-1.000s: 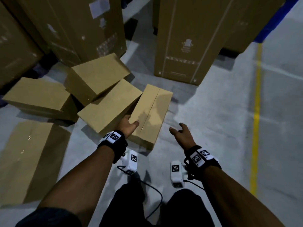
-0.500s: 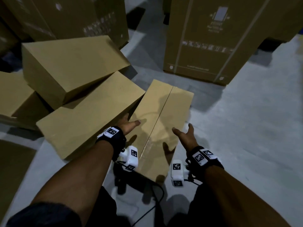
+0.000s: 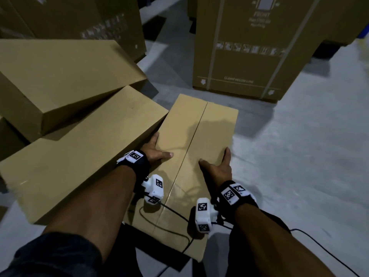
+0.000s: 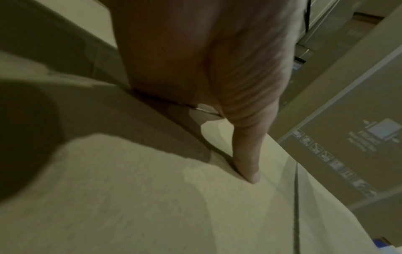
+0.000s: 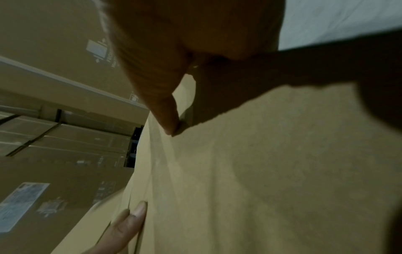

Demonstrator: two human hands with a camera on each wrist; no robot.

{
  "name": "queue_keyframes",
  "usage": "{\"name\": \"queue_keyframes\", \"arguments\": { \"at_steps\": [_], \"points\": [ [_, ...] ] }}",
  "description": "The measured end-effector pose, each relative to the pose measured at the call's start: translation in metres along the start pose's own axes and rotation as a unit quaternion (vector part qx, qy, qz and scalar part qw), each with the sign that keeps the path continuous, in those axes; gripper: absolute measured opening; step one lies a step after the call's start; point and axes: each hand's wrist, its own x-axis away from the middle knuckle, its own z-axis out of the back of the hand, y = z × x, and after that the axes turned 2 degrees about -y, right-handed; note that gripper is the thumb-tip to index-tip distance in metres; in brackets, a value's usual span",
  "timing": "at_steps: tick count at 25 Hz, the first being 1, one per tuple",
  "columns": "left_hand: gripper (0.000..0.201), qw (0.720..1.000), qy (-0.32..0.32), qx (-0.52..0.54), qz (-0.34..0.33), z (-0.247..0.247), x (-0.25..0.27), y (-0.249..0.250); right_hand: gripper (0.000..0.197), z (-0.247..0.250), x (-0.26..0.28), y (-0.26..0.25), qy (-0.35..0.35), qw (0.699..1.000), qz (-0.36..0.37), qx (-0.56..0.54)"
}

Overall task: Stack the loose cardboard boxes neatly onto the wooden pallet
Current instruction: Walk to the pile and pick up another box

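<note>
A long cardboard box [image 3: 201, 124] with a centre seam lies on the floor in front of me. My left hand [image 3: 155, 150] holds its left edge, thumb flat on the top, fingers down the gap beside the neighbouring box. My right hand [image 3: 217, 166] holds the right edge, thumb on top and fingers over the side. The left wrist view shows the left thumb [image 4: 248, 163] pressed on the box top [image 4: 152, 197]. The right wrist view shows the right thumb [image 5: 165, 111] on the box top [image 5: 261, 171]; its other fingers are hidden. No pallet is in view.
A second loose box [image 3: 83, 156] leans against the held box's left side, with a third box [image 3: 60, 76] resting on it. A tall printed carton [image 3: 249, 47] stands just beyond. Bare concrete floor [image 3: 299, 156] lies to the right.
I have bent closer to the boxes. My right hand came down from mid-air onto the box's right edge. My left hand stayed on the left edge.
</note>
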Motion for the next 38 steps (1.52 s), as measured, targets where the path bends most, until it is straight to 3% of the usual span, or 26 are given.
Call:
{"name": "queue_keyframes", "arguments": {
  "at_steps": [7,12,17,24,27,32,35,38],
  "points": [
    [0.114,0.998,-0.002,0.028,-0.064,-0.003,0.001,0.002,0.111,0.006,0.0,0.006,0.01,1.0,0.018,0.0],
    [0.112,0.994,-0.005,0.053,-0.095,0.005,0.042,0.033,0.112,0.034,0.045,-0.024,0.03,0.999,0.01,0.005],
    [0.106,0.988,0.01,0.101,-0.113,0.039,0.141,0.115,0.108,0.092,0.136,-0.112,0.065,0.998,0.023,0.008],
    [0.115,0.987,0.005,0.092,-0.133,0.161,0.331,0.248,0.106,0.167,0.318,-0.294,0.077,0.996,0.052,0.016],
    [0.114,0.984,0.021,0.087,-0.154,0.206,0.413,0.284,0.105,0.187,0.387,-0.348,0.071,0.994,0.084,0.01],
    [0.119,0.971,0.121,0.132,-0.16,0.236,0.514,0.282,0.105,0.197,0.455,-0.388,0.001,0.989,0.141,-0.035],
    [0.122,0.947,0.185,0.227,-0.136,0.223,0.572,0.255,0.106,0.198,0.476,-0.384,-0.078,0.981,0.179,-0.009],
    [0.12,0.925,0.277,0.241,-0.093,0.193,0.631,0.231,0.115,0.205,0.485,-0.38,-0.178,0.951,0.247,0.052]
  ]
}}
